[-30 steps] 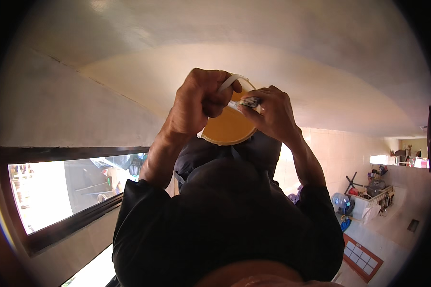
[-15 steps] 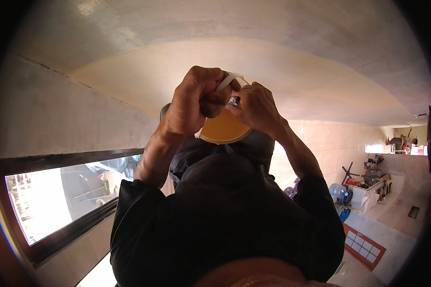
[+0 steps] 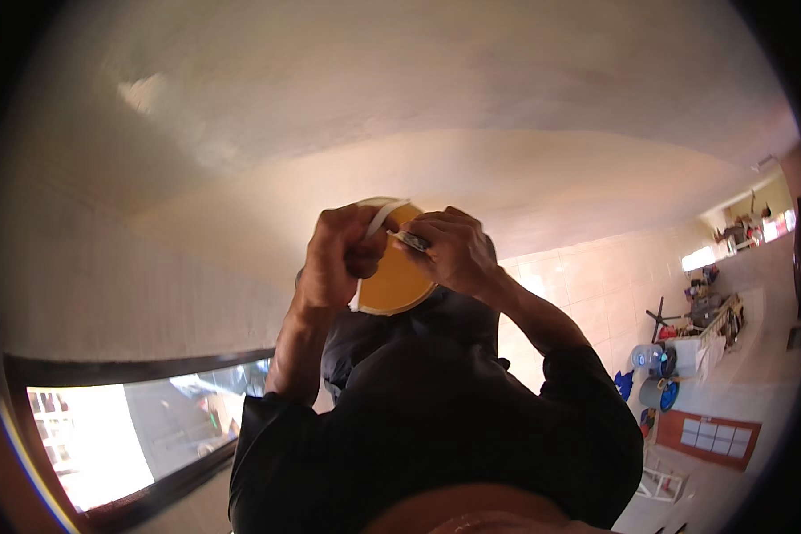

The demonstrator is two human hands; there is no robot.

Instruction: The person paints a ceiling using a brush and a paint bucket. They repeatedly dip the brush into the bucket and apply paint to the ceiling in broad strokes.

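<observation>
A round yellow-orange piece with a pale rim (image 3: 392,289) is held up in front of my lap. My left hand (image 3: 334,258) is closed at its left side, gripping a narrow white strip (image 3: 382,217) that curves up over the fingers. My right hand (image 3: 458,249) is closed at the right side. From its fingers sticks a small shiny, dark metallic tool (image 3: 413,240), its tip near the white strip. The exact kind of this tool cannot be made out. Both hands partly cover the yellow piece.
A pale wall (image 3: 418,107) rises beyond my hands. At the left is a bright dark-framed window (image 3: 125,436). To the right are pale tiles (image 3: 587,276), a clear water bottle (image 3: 647,358), a cluttered shelf (image 3: 707,325) and a brown framed panel (image 3: 710,439).
The view has tilted, so my hands and the yellow piece appear lower. More of the yellow face shows, and the metallic tool is more visible in my right hand.
</observation>
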